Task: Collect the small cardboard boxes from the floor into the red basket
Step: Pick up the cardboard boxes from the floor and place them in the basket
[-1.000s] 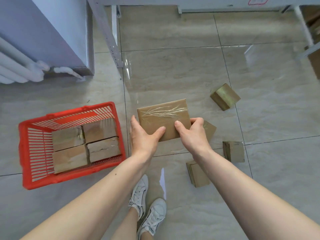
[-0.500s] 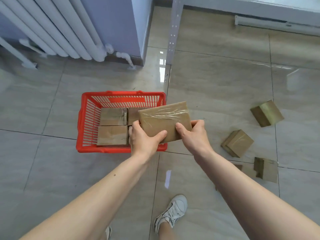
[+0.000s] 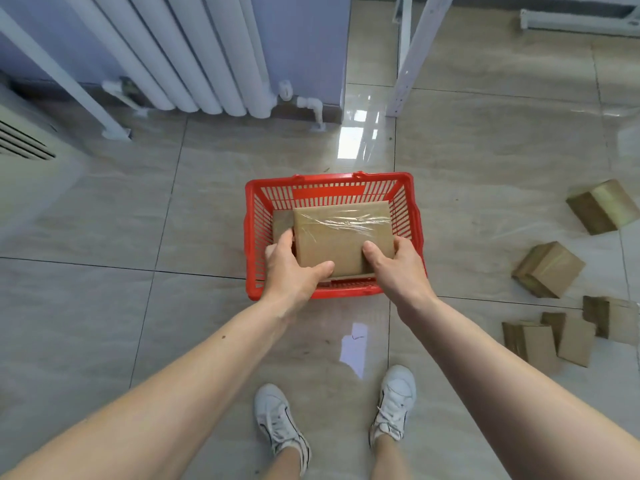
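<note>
Both grips, left hand (image 3: pixel 294 268) and right hand (image 3: pixel 398 268), pinch the taped brown cardboard box (image 3: pixel 341 237) mid-frame over the red plastic basket (image 3: pixel 252 237), which holds other boxes (image 3: pixel 282 225).

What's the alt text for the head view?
Both hands, left hand and right hand, hold a taped cardboard box over the red basket on the tiled floor. Five more boxes lie loose on the floor to the right.

Held box (image 3: pixel 341 239) hides boxes in basket (image 3: pixel 252 216).
</note>
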Demonstrator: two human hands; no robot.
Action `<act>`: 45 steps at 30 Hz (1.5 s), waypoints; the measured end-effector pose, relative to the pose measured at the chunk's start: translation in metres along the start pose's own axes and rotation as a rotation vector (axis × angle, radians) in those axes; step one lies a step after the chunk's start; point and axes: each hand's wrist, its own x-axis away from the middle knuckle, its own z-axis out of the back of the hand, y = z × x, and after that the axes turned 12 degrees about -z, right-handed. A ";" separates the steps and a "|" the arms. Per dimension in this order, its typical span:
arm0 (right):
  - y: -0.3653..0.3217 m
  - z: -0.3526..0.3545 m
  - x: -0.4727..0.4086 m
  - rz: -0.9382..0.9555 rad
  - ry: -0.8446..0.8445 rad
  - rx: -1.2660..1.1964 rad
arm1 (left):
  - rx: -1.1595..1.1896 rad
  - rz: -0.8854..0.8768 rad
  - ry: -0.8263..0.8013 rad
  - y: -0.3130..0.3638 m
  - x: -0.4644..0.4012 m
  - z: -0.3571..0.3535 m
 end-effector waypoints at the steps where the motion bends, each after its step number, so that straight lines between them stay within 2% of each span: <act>1: -0.002 -0.009 0.000 -0.008 0.003 0.002 | 0.004 0.002 -0.004 -0.006 -0.004 0.007; 12: -0.033 -0.066 -0.046 -0.067 -0.046 0.096 | 0.130 0.082 0.048 -0.044 -0.070 0.029; 21: -0.050 -0.102 -0.107 -0.099 -0.106 0.183 | 0.171 0.163 -0.042 -0.071 -0.127 0.030; 27: -0.041 -0.142 -0.152 -0.133 -0.114 0.210 | 0.017 0.164 -0.086 -0.114 -0.164 0.027; 31: -0.030 -0.170 -0.184 -0.151 -0.117 0.176 | 0.002 0.200 -0.127 -0.153 -0.190 0.018; 38: -0.007 -0.208 -0.235 -0.187 -0.113 0.174 | -0.079 0.271 -0.271 -0.201 -0.221 0.002; 45: 0.003 -0.229 -0.258 -0.133 -0.117 0.188 | -0.112 0.281 -0.252 -0.211 -0.232 -0.011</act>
